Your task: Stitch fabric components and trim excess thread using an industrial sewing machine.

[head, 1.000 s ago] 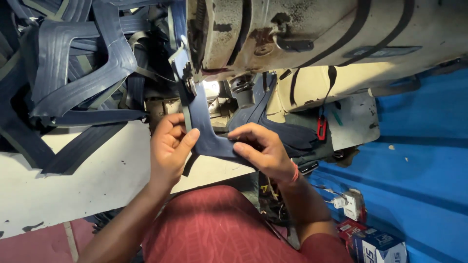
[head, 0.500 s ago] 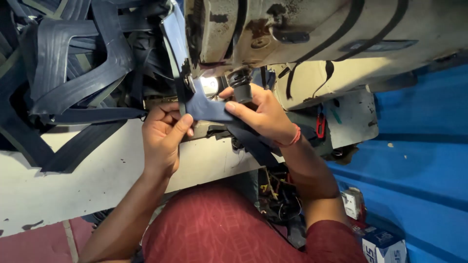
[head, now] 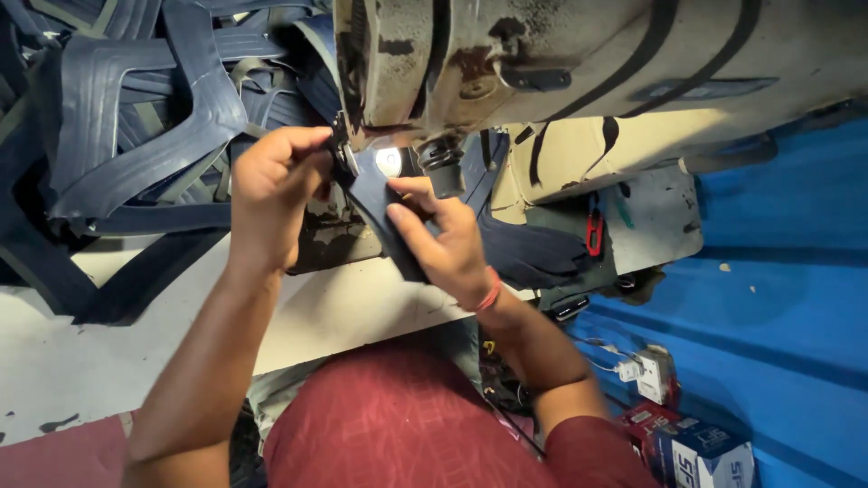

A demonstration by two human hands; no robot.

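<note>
**Both hands hold a dark blue piece under the sewing machine head**

The left hand (head: 271, 185) is curled tight, its fingertips pinching the upper edge of a dark blue fabric piece (head: 384, 212) right beside the needle area of a worn, cream-coloured industrial sewing machine (head: 561, 54). The right hand (head: 448, 239) lies flat on the same piece from the other side, fingers spread and pressing it down onto the machine bed, thumb tucked under the edge; a red band sits on that wrist. The piece lies between the two hands, directly beneath the machine head, where a small lamp (head: 389, 161) throws a bright spot on it.

To the left, a heap of similar dark blue cut straps (head: 136, 126) is piled on the white worktable (head: 108, 361), touching the machine's side. More dark cloth (head: 533, 253) hangs off the table's right end, near a red-handled tool (head: 594, 230). Below, against the blue wall (head: 787, 298), a white plug adapter (head: 653, 372) and a blue-and-white box (head: 701, 456) sit low at the right. The person wears a maroon shirt (head: 398, 425).
</note>
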